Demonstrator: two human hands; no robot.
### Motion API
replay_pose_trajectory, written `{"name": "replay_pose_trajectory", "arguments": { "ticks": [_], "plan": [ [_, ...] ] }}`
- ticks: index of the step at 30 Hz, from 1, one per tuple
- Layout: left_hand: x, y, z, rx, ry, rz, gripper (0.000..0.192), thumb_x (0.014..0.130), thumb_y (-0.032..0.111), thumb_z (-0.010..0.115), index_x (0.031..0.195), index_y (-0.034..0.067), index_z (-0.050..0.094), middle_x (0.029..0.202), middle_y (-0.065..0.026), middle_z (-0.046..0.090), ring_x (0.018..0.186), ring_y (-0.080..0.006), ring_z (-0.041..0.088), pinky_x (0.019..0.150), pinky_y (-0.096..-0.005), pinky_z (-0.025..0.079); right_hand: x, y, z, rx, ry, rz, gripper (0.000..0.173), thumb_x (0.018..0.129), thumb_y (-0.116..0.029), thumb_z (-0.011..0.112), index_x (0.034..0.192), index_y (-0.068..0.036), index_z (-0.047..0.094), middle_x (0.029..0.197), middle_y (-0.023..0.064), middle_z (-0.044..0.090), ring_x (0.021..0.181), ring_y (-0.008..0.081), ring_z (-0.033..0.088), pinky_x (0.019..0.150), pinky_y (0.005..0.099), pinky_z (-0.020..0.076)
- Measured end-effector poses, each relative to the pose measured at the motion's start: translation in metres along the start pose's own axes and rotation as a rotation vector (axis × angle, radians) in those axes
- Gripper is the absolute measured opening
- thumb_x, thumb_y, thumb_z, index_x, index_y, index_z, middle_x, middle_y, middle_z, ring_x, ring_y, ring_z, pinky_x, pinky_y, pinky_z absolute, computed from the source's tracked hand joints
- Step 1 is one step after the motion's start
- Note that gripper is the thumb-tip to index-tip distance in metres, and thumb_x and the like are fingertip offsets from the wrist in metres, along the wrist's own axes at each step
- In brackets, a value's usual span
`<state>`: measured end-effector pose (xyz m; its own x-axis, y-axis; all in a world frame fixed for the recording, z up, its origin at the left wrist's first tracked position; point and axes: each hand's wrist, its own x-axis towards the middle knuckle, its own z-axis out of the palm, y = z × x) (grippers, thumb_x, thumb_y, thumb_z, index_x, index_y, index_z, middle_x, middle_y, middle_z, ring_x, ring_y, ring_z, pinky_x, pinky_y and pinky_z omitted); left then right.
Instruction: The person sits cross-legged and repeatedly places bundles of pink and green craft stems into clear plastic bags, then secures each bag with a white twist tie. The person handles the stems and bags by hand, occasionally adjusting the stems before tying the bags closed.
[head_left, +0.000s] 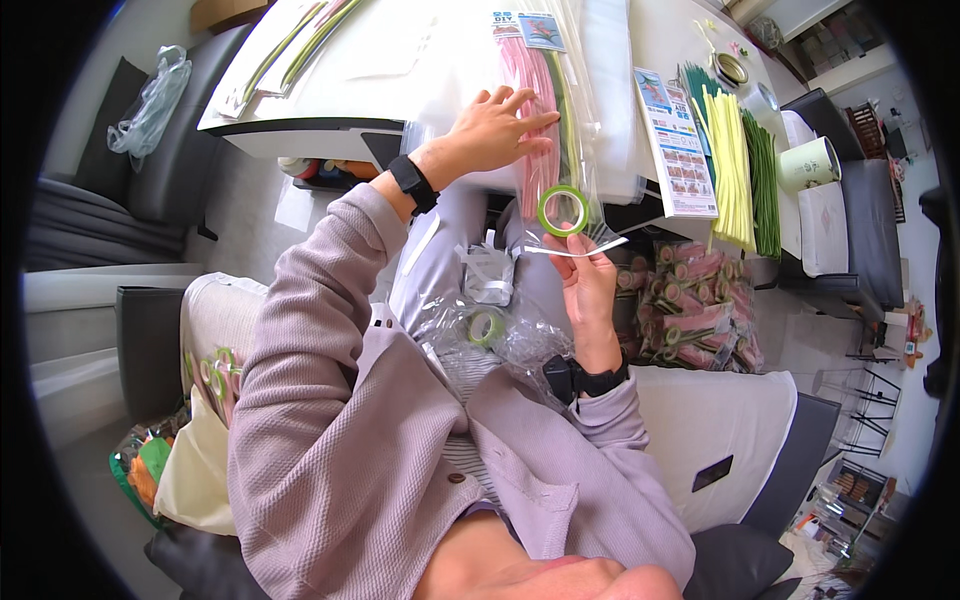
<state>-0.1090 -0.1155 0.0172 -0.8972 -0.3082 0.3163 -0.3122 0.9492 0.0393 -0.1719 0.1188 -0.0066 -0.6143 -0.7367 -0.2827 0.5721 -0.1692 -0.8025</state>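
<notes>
A long clear plastic bag (587, 161) lies on the white table, with its near end hanging past the edge. Pink pipe cleaners (519, 61) and green ones (564, 97) fill it, under a printed picture card (540, 31). My left hand (495, 136) rests on the bag with its fingers spread, holding nothing. At the bag's near end, my right hand (589, 281) pinches the lower rim of a roll of green tape (562, 211), beside a white strip (576, 253). Whether the roll is fully inside the bag is hard to tell.
Right of the bag lie a printed instruction sheet (679, 142), yellow pipe cleaners (729, 169) and green pipe cleaners (763, 187). Crumpled clear film with another green tape roll (486, 328) rests on my lap. Several packed bags (694, 307) are heaped below the table's right side.
</notes>
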Motion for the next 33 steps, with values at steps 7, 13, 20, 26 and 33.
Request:
{"name": "replay_pose_trajectory", "arguments": {
  "ticks": [7, 13, 20, 26, 33],
  "plan": [
    [0.001, -0.001, 0.001, -0.040, -0.004, -0.020, 0.048, 0.091, 0.053, 0.043, 0.131, 0.027, 0.050, 0.133, -0.0125, 0.043, 0.117, -0.0325, 0.042, 0.097, -0.0430, 0.035, 0.033, 0.016, -0.007, -0.213, 0.128, 0.266, 0.034, 0.083, -0.041, 0.067, 0.086, -0.009, 0.058, 0.080, 0.0057, 0.062, 0.067, 0.0185, 0.065, 0.053, 0.0259, 0.0536],
    [0.004, 0.003, -0.003, -0.171, 0.003, -0.056, 0.052, 0.089, 0.054, 0.046, 0.132, 0.025, 0.049, 0.134, -0.0153, 0.043, 0.117, -0.0348, 0.044, 0.097, -0.0449, 0.036, 0.032, 0.012, 0.025, -0.082, -0.033, -0.068, 0.024, 0.088, -0.024, 0.064, 0.095, 0.000, 0.062, 0.087, 0.0083, 0.064, 0.071, 0.0142, 0.063, 0.058, 0.0250, 0.0533],
    [-0.003, 0.021, -0.028, -1.230, 0.130, -0.247, 0.051, 0.095, 0.038, 0.047, 0.132, 0.004, 0.045, 0.126, -0.0159, 0.052, 0.113, -0.0277, 0.052, 0.097, -0.0338, 0.041, 0.042, -0.061, 0.061, -1.260, 0.086, -1.387, 0.024, 0.071, -0.003, 0.070, 0.093, 0.001, 0.062, 0.082, 0.0088, 0.059, 0.068, 0.0205, 0.061, 0.060, 0.0299, 0.0495],
    [-0.053, 0.032, -0.019, -2.332, -0.135, -0.698, 0.043, 0.099, 0.024, 0.032, 0.125, -0.008, 0.045, 0.121, -0.0205, 0.055, 0.111, -0.0294, 0.056, 0.098, -0.0376, 0.043, 0.070, -0.068, 0.080, -1.851, -0.357, -1.606, 0.036, 0.062, -0.006, 0.067, 0.097, 0.000, 0.062, 0.090, 0.0074, 0.056, 0.088, 0.0234, 0.056, 0.075, 0.0318, 0.0495],
    [-0.111, 0.036, -0.001, -2.391, -0.134, -0.858, 0.051, 0.099, 0.037, 0.035, 0.117, -0.006, 0.053, 0.119, -0.0193, 0.057, 0.110, -0.0294, 0.057, 0.097, -0.0393, 0.043, 0.052, -0.044, 0.072, -1.620, -0.428, -1.349, 0.031, 0.069, -0.012, 0.072, 0.097, -0.006, 0.060, 0.092, 0.0071, 0.056, 0.088, 0.0260, 0.055, 0.083, 0.0392, 0.0444]
  ]
}}
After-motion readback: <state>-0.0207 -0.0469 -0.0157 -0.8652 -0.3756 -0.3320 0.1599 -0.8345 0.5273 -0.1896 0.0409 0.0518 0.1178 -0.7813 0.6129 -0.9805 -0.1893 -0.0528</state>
